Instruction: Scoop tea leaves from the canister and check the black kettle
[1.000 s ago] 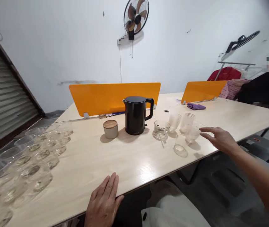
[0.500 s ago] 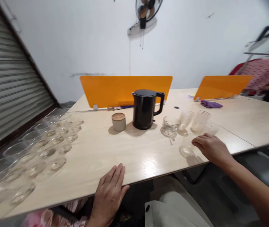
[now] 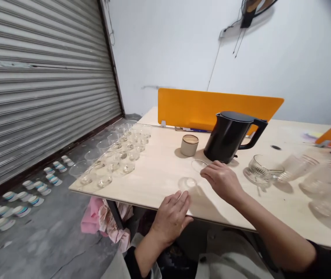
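Your right hand over table, fingers curled round clear glass, tilted, rim toward kettle. Grip looks closed on it; glass edge faint. Your left hand flat on table's near edge, fingers together, holding nothing, just below-left of right hand. Kettle just beyond right hand; jar beyond-left. Glass rows well left. Ribbed glasses right of right hand.
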Tool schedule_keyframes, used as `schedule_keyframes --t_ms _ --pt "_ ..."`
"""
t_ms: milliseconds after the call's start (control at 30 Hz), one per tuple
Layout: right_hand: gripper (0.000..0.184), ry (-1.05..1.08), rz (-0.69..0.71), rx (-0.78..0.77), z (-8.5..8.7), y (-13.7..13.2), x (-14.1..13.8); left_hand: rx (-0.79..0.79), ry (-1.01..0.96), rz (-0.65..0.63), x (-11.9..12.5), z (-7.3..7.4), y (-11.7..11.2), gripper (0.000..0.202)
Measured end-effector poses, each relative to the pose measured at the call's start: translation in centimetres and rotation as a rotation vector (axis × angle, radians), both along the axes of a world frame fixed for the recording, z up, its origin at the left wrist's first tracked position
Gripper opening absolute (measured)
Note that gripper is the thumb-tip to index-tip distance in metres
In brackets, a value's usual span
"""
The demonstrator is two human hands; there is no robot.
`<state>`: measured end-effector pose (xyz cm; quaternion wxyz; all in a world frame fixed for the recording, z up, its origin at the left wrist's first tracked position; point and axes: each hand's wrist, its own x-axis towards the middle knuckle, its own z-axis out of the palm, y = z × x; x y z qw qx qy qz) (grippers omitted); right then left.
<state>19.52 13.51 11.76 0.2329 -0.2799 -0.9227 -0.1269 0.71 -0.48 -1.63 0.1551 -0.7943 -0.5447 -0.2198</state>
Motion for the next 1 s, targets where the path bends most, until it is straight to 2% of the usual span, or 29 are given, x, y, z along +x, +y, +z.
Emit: schedule_keyframes --t_ms 133,367,667,1000 --pt "0.023 -0.051 -0.041 0.006 -0.9 2.1 -2.5 -0.002 -0.007 -0.002 0.0 -0.1 0.0 0.067" --pt "0.025 -0.079 -0.081 -0.011 -1.3 4.4 -3.8 -0.001 -0.014 -0.001 -0.1 -0.3 0.0 0.064" --pt "0.025 -0.136 -0.07 -0.02 -1.3 3.9 -3.3 0.015 -0.019 -0.001 0.0 -0.2 0.1 0.063" --pt "0.025 -0.09 -0.048 -0.01 -1.8 3.5 -3.6 -0.005 -0.011 -0.001 -0.1 -0.3 0.0 0.063"
